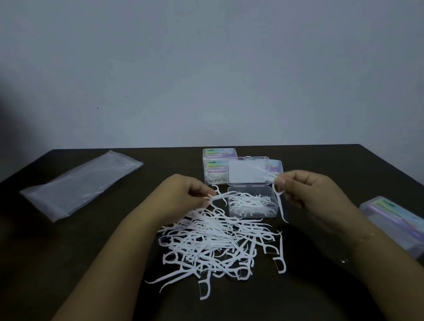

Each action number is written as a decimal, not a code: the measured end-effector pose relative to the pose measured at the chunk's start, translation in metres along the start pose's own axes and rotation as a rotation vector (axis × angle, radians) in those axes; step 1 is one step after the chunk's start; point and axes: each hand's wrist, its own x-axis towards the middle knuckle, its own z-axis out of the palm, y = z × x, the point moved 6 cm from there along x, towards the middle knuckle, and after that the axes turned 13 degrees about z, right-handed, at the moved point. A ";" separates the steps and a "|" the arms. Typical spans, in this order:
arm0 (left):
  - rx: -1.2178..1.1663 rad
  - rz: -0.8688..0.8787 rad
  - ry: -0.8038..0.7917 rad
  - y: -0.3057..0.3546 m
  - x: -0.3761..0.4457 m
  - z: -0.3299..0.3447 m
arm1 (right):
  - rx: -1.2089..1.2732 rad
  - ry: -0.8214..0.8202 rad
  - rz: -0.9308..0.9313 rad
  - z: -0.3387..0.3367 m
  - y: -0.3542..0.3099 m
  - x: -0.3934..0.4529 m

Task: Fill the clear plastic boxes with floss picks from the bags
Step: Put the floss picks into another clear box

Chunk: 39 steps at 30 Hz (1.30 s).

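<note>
at right edge, labelled box [400, 225] blurred, cut off.

A plain wall [207, 64] fills the upper half of the view, painted a pale grey-blue and bare apart from a couple of tiny dark specks low on its left part. The light is dim and even, and the wall darkens into shadow toward its far left edge. Below it stands a dark brown desk [65, 261] with a matte top; its far edge runs straight along the foot of the wall, and its two back corners angle outward toward the viewer.
</note>
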 end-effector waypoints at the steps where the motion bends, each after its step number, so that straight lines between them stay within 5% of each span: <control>1: -0.011 0.009 0.024 -0.001 0.001 0.000 | 0.022 0.048 -0.036 -0.001 -0.002 0.000; 21: -0.105 0.048 0.468 -0.001 0.009 -0.010 | 0.115 0.376 -0.353 0.006 0.005 0.010; 31: -0.094 0.081 0.462 0.004 0.012 0.000 | -0.551 0.185 -0.199 0.029 0.016 0.029; 39: 0.091 0.148 0.233 0.021 0.027 0.041 | -0.300 0.291 -0.143 0.009 0.010 0.027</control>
